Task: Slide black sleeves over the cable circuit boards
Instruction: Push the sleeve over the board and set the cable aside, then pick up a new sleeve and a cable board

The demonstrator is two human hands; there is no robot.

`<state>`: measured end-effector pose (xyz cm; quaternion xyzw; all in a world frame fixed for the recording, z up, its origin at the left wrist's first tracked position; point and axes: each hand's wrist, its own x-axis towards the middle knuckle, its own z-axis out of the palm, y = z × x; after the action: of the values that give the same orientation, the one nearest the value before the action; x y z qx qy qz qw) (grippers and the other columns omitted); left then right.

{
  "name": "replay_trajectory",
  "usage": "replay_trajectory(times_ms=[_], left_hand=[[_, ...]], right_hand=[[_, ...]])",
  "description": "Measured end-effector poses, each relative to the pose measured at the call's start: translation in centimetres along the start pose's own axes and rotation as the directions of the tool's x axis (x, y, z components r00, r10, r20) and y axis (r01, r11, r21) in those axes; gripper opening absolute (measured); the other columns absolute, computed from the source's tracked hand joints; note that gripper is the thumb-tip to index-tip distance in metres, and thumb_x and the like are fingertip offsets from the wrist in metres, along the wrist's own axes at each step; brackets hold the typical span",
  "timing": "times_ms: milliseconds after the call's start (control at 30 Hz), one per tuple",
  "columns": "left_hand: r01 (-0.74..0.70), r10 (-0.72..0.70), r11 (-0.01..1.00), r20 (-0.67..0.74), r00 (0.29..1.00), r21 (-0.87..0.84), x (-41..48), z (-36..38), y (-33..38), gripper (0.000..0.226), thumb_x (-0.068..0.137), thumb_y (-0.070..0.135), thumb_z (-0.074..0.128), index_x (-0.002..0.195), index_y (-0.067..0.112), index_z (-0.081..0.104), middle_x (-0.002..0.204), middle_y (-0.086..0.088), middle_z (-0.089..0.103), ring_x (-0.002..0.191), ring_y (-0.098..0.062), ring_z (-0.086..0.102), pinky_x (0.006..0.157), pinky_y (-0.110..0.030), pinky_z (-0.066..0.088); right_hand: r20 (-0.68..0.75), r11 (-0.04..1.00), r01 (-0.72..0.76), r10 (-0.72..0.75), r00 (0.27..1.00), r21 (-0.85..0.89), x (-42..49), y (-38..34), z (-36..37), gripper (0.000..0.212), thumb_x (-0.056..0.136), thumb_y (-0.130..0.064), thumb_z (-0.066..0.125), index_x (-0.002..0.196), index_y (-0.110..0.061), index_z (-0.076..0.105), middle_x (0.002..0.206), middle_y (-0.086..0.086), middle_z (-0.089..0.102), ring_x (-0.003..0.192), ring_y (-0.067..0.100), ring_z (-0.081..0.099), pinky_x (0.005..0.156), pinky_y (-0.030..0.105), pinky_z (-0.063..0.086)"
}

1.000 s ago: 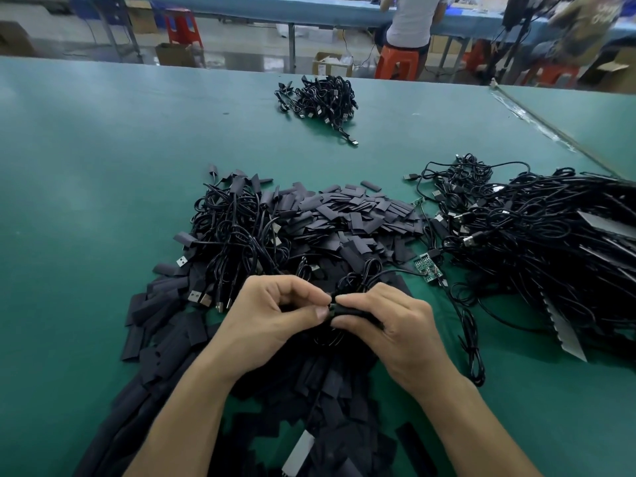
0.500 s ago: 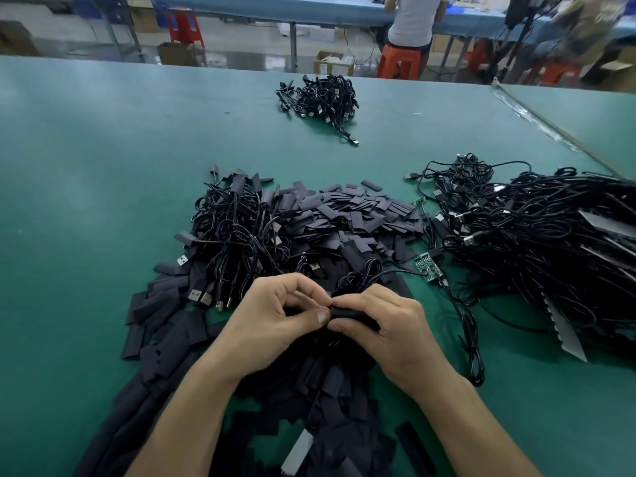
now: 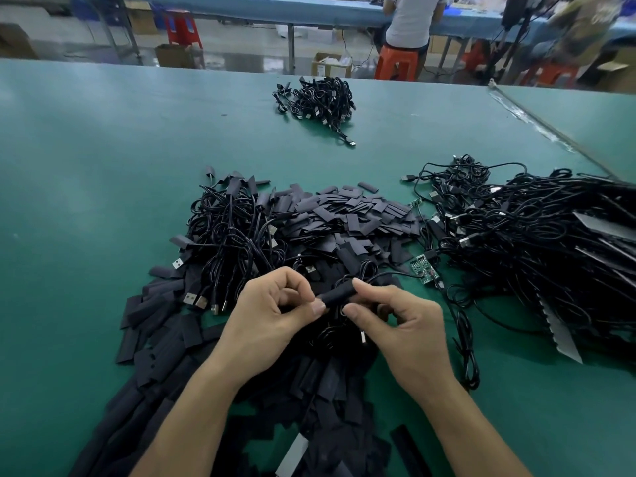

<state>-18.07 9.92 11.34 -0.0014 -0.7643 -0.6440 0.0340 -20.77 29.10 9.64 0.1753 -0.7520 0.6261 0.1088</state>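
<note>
One sleeve is held just above the pile of loose sleeves at the near middle of the table, tilted up to the right. The left hand pinches its left end between thumb and forefinger; the right hand pinches its right end the same way. Just right of the hands lies a bare green board. A cable tangle lies left, a bigger heap right, a small bundle far off
</note>
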Motion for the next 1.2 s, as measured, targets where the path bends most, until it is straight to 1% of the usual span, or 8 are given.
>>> replay_trajectory(times_ms=[233, 400, 533, 667, 800, 933, 1100, 1200], left_hand=[[-0.030, 0.030, 0.998, 0.006, 1.000, 0.062, 0.0, 0.3, -0.3, 0.020, 0.078, 0.022, 0.077, 0.073, 0.025, 0.057, 0.077, -0.007, 0.075, 0.071, -0.018, 0.072, 0.070, -0.034, 0.059], [-0.086, 0.093, 0.995, -0.136, 0.986, 0.052, -0.1, 0.4, 0.7, 0.028, 0.082, 0.006, 0.080, 0.072, 0.022, 0.058, 0.077, -0.008, 0.075, 0.074, -0.023, 0.073, 0.071, -0.034, 0.060], [-0.189, 0.195, 0.980, -0.498, 0.845, 0.064, 1.3, -1.9, 3.8, 0.026, 0.082, 0.014, 0.081, 0.075, 0.030, 0.062, 0.072, -0.002, 0.074, 0.065, -0.016, 0.072, 0.063, -0.023, 0.058], [-0.081, 0.077, 0.996, -0.699, 0.711, 0.028, 5.5, -5.6, 5.2, 0.023, 0.083, 0.018, 0.081, 0.083, 0.027, 0.060, 0.065, 0.005, 0.074, 0.056, -0.010, 0.068, 0.047, -0.022, 0.052], [0.154, -0.053, 0.985, -0.695, 0.718, 0.084, 8.7, -7.8, 3.2, 0.023, 0.083, 0.015, 0.081, 0.082, 0.022, 0.059, 0.069, -0.005, 0.073, 0.058, -0.011, 0.068, 0.053, -0.026, 0.054], [0.272, -0.004, 0.912, -0.659, 0.752, 0.306, 9.6, -8.3, 2.0, 0.028, 0.074, 0.030, 0.088, 0.077, 0.024, 0.060, 0.074, 0.000, 0.070, 0.081, -0.021, 0.069, 0.082, -0.039, 0.057], [0.145, 0.247, 0.847, -0.621, 0.744, 0.511, 8.1, -5.8, 3.8, 0.028, 0.084, 0.032, 0.077, 0.071, 0.033, 0.052, 0.064, 0.011, 0.057, 0.067, -0.015, 0.061, 0.061, -0.022, 0.045], [-0.083, 0.365, 0.853, -0.476, 0.800, 0.515, 5.3, -2.4, 5.2, 0.026, 0.088, 0.025, 0.073, 0.070, 0.032, 0.055, 0.054, 0.011, 0.057, 0.048, -0.004, 0.051, 0.052, -0.007, 0.037]], right_hand=[[0.058, 0.997, -0.076, 0.078, 0.995, -0.029, 0.1, -0.4, 0.1, 0.032, 0.075, -0.031, 0.080, 0.107, -0.031, 0.074, 0.082, -0.010, 0.073, 0.065, 0.008, 0.065, 0.062, 0.023, 0.054], [-0.159, 0.987, -0.023, -0.003, 0.987, -0.160, 0.2, -0.7, 0.1, 0.010, 0.088, -0.020, 0.072, 0.091, -0.030, 0.072, 0.078, -0.013, 0.071, 0.068, 0.007, 0.067, 0.060, 0.015, 0.051], [-0.274, 0.916, -0.021, -0.097, 0.957, -0.400, 0.2, -0.7, 0.3, 0.007, 0.090, -0.018, 0.068, 0.094, -0.020, 0.073, 0.080, -0.013, 0.068, 0.072, 0.006, 0.063, 0.064, 0.026, 0.054], [-0.296, 0.690, -0.150, -0.098, 0.950, -0.708, 1.1, -0.7, -1.1, 0.015, 0.089, -0.017, 0.068, 0.103, -0.016, 0.074, 0.097, 0.001, 0.070, 0.091, 0.023, 0.059, 0.078, 0.042, 0.053], [-0.373, 0.454, -0.418, 0.190, 0.908, -0.787, 1.7, -0.4, -2.9, 0.041, 0.097, -0.032, 0.055, 0.136, -0.020, 0.057, 0.129, 0.008, 0.058, 0.117, 0.033, 0.050, 0.094, 0.047, 0.043], [-0.377, 0.433, -0.448, 0.243, 0.894, -0.782, 2.0, -0.3, -3.0, 0.046, 0.101, -0.040, 0.043, 0.144, -0.023, 0.048, 0.134, 0.003, 0.058, 0.120, 0.028, 0.048, 0.097, 0.043, 0.040], [-0.372, 0.435, -0.457, 0.269, 0.888, -0.776, 2.3, -0.2, -2.8, 0.039, 0.101, -0.040, 0.049, 0.137, -0.030, 0.054, 0.121, -0.003, 0.063, 0.113, 0.021, 0.052, 0.098, 0.042, 0.038], [-0.392, 0.497, -0.455, 0.231, 0.890, -0.739, 2.3, -0.5, -2.7, 0.031, 0.097, -0.034, 0.059, 0.127, -0.028, 0.063, 0.112, -0.003, 0.067, 0.107, 0.022, 0.055, 0.095, 0.043, 0.037]])
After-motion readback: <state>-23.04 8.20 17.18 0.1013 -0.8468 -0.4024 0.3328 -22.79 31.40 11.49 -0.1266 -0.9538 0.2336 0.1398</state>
